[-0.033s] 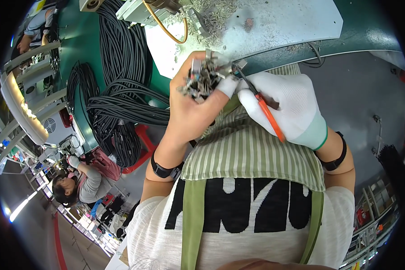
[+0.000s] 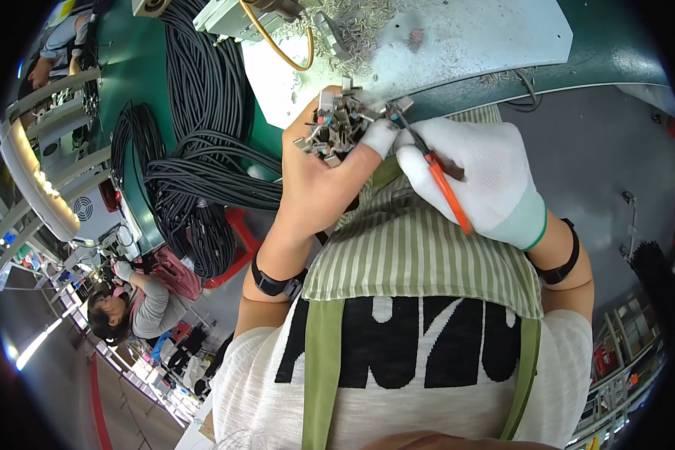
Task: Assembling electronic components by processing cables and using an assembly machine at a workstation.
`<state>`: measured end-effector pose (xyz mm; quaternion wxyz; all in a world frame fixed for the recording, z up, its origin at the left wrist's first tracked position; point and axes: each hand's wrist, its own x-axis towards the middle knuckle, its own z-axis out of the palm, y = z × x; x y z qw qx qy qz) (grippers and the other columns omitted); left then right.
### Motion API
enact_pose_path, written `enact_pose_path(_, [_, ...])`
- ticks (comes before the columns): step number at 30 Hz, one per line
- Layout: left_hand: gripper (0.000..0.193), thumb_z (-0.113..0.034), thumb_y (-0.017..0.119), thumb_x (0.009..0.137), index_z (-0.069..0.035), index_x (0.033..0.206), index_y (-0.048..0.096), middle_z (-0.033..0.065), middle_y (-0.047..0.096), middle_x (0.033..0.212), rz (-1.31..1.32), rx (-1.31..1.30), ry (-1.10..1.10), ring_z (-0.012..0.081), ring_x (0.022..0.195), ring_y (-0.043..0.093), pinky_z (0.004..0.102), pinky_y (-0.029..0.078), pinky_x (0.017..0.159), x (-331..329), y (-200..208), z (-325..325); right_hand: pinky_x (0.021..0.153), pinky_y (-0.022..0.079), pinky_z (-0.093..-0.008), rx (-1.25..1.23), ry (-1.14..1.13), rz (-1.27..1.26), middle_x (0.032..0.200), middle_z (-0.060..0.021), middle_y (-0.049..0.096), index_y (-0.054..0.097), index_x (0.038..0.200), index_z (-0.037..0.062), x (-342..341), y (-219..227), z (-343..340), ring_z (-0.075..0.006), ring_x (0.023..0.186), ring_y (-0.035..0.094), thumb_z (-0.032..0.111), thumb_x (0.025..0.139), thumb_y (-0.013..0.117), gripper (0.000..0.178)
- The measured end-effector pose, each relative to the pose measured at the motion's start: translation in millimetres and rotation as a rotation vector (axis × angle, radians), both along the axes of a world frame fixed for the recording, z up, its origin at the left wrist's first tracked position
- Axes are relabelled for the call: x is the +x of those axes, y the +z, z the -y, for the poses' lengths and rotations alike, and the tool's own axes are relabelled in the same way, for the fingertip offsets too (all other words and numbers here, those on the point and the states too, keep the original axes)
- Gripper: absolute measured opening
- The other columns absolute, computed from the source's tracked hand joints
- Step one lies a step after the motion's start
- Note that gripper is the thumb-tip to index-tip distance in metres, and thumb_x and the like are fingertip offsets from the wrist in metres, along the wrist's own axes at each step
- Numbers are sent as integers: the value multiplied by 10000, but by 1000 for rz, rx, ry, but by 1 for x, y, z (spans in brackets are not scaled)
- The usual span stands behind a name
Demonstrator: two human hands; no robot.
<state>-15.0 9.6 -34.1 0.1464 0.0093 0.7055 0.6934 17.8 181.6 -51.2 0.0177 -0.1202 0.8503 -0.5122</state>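
My left hand (image 2: 315, 187), bare but for a white cover on the thumb, is closed round a bunch of small metal cable connectors (image 2: 340, 127). A single connector (image 2: 400, 107) pokes out at the right of the bunch. My right hand (image 2: 480, 169), in a white glove with a green cuff, grips an orange-handled hand tool (image 2: 450, 196) with a slim dark metal tip. That tip points up and left, close to the single connector and my left thumb. Whether it touches the connector is too small to tell. Both hands are in front of my striped apron.
Thick coils of black cable (image 2: 206, 90) lie on the green table (image 2: 131, 60) at the left. Beyond my hands, a pale board (image 2: 487, 45) carries many small metal scraps (image 2: 367, 26) beside a machine (image 2: 236, 22). A red stool (image 2: 236, 247) stands below. A co-worker (image 2: 146, 304) sits further left.
The connector bunch was blurred by motion and now shows sharp, having shifted slightly in my left hand. My right hand and the tool have barely moved.
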Motion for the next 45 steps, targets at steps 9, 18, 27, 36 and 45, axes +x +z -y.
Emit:
enact_pose_path(9, [257,9,719,688,4,860,528,31,604,671,-359,-336,-76,33,618,522,213,446,564,3,-30,12,516,446,-343,475,-110,-238,655,-73,556,642,916,73,3,-7,2,-249,602,583,176,776,699,184])
enact_pose_path(18, [209,-2,706,717,-4,847,543,26,577,639,-263,-362,-99,69,569,529,219,441,546,4,-25,11,502,441,-340,467,-15,-161,617,-72,549,652,899,73,-4,-2,-4,-248,556,572,200,805,677,159])
enact_pose_path(27, [130,-132,585,898,-25,944,528,10,496,719,530,379,-245,102,582,435,271,400,564,-15,-25,41,437,368,-216,-251,238,260,537,24,518,673,873,35,-18,-18,5,-46,453,499,230,897,586,214])
enact_pose_path(36, [122,-81,615,871,6,951,585,37,563,775,406,383,23,118,620,500,284,444,574,-68,-29,66,421,370,-208,-389,-24,319,537,-6,520,637,788,14,-62,-10,-5,-46,451,501,255,913,562,281])
enact_pose_path(45, [103,-66,642,848,-2,915,596,52,589,747,274,170,-68,143,646,562,301,497,609,-98,-28,58,457,437,-284,-343,130,314,582,-69,566,592,760,-14,-121,-14,14,-140,482,559,202,897,599,256])
